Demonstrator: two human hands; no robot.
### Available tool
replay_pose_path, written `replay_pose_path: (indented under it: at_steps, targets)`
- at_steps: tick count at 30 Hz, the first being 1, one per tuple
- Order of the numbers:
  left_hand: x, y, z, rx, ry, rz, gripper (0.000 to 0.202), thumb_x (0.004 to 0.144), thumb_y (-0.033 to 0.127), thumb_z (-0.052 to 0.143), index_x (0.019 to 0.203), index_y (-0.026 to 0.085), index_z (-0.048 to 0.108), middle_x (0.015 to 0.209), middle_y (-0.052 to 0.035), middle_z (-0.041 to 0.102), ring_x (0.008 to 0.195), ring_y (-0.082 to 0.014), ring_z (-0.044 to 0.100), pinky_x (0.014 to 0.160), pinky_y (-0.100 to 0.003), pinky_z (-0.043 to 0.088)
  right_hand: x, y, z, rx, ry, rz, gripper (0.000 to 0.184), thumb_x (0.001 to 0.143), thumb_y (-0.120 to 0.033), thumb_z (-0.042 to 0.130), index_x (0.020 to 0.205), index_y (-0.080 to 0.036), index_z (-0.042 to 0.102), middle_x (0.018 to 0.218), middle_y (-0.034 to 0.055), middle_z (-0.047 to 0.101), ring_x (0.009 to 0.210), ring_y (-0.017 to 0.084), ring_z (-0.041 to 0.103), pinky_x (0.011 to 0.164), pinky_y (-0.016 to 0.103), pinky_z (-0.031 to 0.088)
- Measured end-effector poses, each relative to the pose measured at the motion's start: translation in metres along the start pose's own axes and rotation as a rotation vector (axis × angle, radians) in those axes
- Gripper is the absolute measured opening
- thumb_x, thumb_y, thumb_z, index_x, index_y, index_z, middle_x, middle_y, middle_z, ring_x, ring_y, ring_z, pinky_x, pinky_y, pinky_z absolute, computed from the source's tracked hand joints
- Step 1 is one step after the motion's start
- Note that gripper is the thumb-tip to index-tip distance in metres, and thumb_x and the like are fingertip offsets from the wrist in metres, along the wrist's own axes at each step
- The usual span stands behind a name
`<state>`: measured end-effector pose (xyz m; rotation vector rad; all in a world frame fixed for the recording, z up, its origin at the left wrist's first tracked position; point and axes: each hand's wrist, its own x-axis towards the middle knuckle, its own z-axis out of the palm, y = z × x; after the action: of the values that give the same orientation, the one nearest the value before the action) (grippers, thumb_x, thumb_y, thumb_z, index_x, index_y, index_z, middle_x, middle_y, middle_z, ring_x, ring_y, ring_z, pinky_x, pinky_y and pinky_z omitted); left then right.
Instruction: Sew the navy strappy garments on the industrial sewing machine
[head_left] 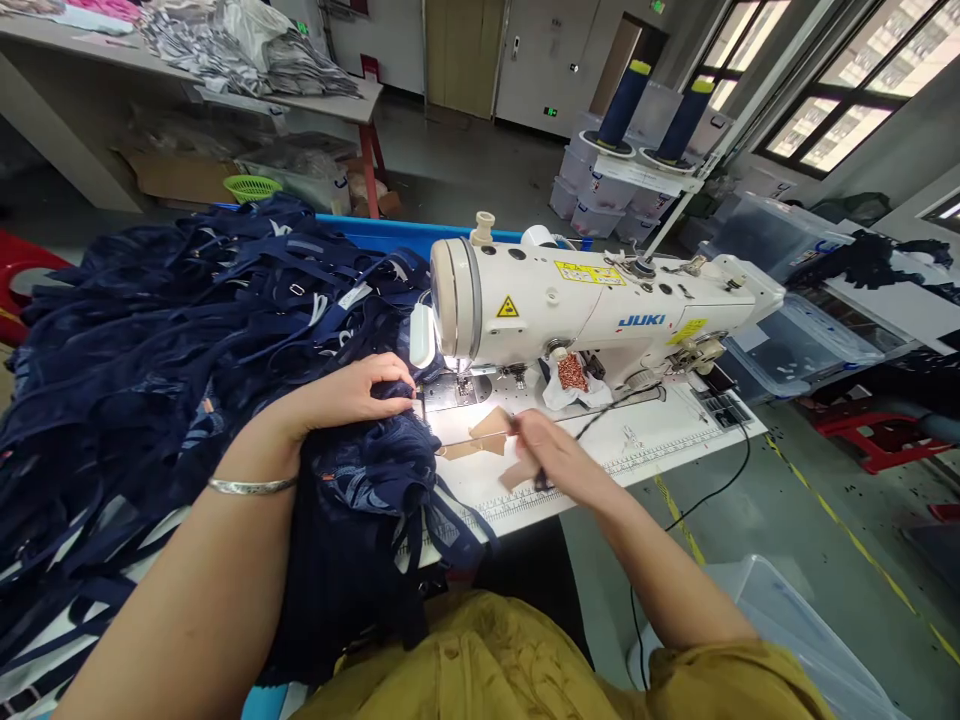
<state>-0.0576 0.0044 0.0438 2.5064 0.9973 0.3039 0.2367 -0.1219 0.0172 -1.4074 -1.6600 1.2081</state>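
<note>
My left hand [358, 392], with a silver bangle on its wrist, lies at the left end of the sewing machine's bed. Its fingers and thumb are closed on a bunched navy garment [382, 465], made of mesh with straps, which hangs over the table edge. My right hand [553, 452] is over the white sewing table [480, 480], smeared by motion. Its fingers are curled round something dark that I cannot make out. Tan pieces of card or paper [487, 430] lie beside its fingertips. The JUKI sewing machine [592, 300] stands just beyond both hands, its needle area lit.
A big heap of navy garments [150, 290] fills the left side. Two navy thread cones [624, 108] stand behind the machine. A white pouch with copper-coloured bits [574, 375] sits under the machine arm. A clear plastic bin [780, 640] is on the floor at right.
</note>
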Motion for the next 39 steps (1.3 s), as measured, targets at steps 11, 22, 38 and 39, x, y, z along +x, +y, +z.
replay_pose_path:
  at_steps: [11,22,38,39]
  targets:
    - [-0.002,-0.006,0.001,-0.066,0.000,-0.024,0.033,0.083,0.049,0.055,0.097,0.020,0.065,0.102,-0.0025,0.063,0.097,-0.0187,0.058,0.091,-0.028,0.044,0.087,-0.023,0.085,0.736,-0.271,0.335,0.043,0.088,-0.061,0.049,0.083,-0.019,0.050,0.046,-0.0110,0.034,0.039,0.005,0.028,0.037,0.015,0.032]
    - [-0.004,-0.013,-0.001,-0.110,-0.036,-0.015,0.039,0.083,0.055,0.058,0.101,0.022,0.069,0.112,-0.0021,0.066,0.106,-0.0198,0.059,0.097,-0.027,0.042,0.092,-0.022,0.093,0.844,-0.346,0.230,0.041,0.087,-0.060,0.052,0.083,-0.020,0.048,0.048,-0.0118,0.032,0.038,0.004,0.025,0.036,0.013,0.020]
    - [0.002,-0.020,0.006,0.023,-0.128,-0.010,0.047,0.084,0.051,0.054,0.121,0.022,0.063,0.135,-0.0054,0.057,0.126,-0.0237,0.048,0.109,-0.032,0.032,0.055,-0.024,0.045,0.080,-0.286,-0.123,0.038,0.090,-0.057,0.044,0.080,-0.021,0.051,0.059,-0.0049,0.048,0.052,0.011,0.043,0.050,0.021,0.032]
    - [0.003,-0.019,0.008,0.076,-0.137,-0.017,0.048,0.085,0.050,0.053,0.124,0.023,0.061,0.138,-0.0057,0.055,0.128,-0.0246,0.046,0.109,-0.035,0.030,0.043,-0.022,0.029,-0.102,-0.233,-0.155,0.037,0.089,-0.056,0.046,0.080,-0.021,0.054,0.068,-0.0027,0.055,0.059,0.012,0.049,0.055,0.022,0.034]
